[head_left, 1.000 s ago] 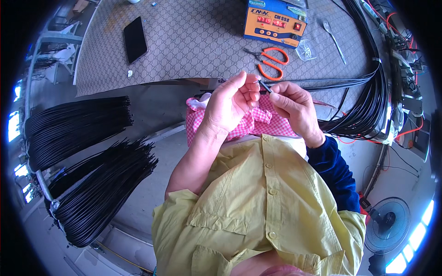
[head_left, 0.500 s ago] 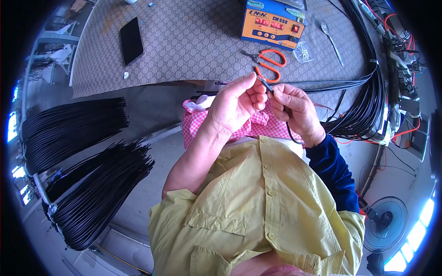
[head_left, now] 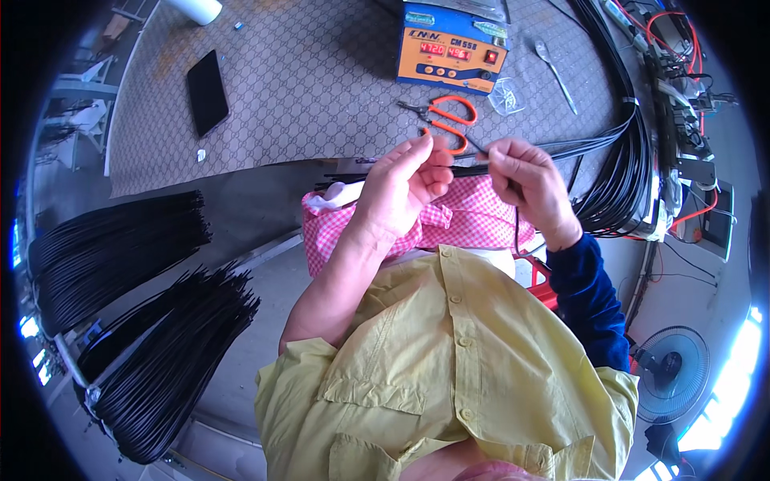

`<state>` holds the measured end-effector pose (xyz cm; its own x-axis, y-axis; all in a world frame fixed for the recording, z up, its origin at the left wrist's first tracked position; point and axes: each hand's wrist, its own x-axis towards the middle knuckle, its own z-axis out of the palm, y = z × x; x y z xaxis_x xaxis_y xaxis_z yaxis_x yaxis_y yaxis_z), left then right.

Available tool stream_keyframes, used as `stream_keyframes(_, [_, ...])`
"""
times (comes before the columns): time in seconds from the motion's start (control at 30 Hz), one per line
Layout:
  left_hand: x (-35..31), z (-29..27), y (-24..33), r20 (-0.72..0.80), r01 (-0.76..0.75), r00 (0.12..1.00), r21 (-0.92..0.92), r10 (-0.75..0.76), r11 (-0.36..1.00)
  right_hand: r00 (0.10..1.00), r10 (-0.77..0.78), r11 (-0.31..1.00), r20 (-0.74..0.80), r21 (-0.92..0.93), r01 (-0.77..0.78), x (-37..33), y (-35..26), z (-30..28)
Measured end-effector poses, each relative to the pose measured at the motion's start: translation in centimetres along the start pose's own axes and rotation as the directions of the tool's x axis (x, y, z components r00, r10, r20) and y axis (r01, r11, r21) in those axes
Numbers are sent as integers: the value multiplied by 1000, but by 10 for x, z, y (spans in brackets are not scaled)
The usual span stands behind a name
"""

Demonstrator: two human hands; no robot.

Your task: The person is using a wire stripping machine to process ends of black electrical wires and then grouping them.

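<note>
My right hand [head_left: 531,188] pinches a thin black cable [head_left: 473,144] between thumb and fingers. One end of the cable sticks out up and to the left, and its tail hangs below the hand. To the left, my left hand [head_left: 405,183] is turned palm inward with its fingers curled and thumb against the forefinger. Whether anything small lies in that pinch cannot be made out. A gap separates the two hands. Just beyond them on the table lie orange-handled snips [head_left: 449,120], partly covered by my left fingertips.
On the patterned table [head_left: 305,96] are a phone [head_left: 208,94], a blue-and-orange control box [head_left: 449,52], a clear dish [head_left: 507,97], tweezers [head_left: 557,76] and a black cable bundle [head_left: 638,168]. Cable bunches [head_left: 120,248] hang at left. A pink checked cloth [head_left: 481,212] covers my lap. A fan [head_left: 672,373] stands right.
My hands have drawn apart: the right moved right with the black cable, leaving the left hand's fingers. The whole view has shifted slightly.
</note>
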<state>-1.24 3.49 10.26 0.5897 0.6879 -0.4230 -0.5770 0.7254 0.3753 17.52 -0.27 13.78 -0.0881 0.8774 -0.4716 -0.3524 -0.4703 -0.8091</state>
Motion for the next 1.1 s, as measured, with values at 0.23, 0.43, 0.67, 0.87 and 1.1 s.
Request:
stream_keyframes(0.23, [5,-25,-10,-60,11,998,36,-9,999,941,-302,551,-152,-833,42,28,-48,-61])
stream_keyframes(0.43, [4,-36,-13,-87,16,996,43,-13,999,916,-401,-89,14,-996,-23,62,-65,-77])
stream_keyframes(0.67, [4,-43,-13,-104,34,994,18,-32,999,938,-344,-275,-28,-953,-130,87,-67,-83])
stream_keyframes(0.87, [5,-44,-16,-110,31,994,29,-28,999,947,-318,-282,-34,-951,-129,93,-68,-85])
stream_keyframes(1.1, [3,-42,-15,-114,42,993,47,-36,998,968,-144,72,-204,-978,-196,76,-77,-92])
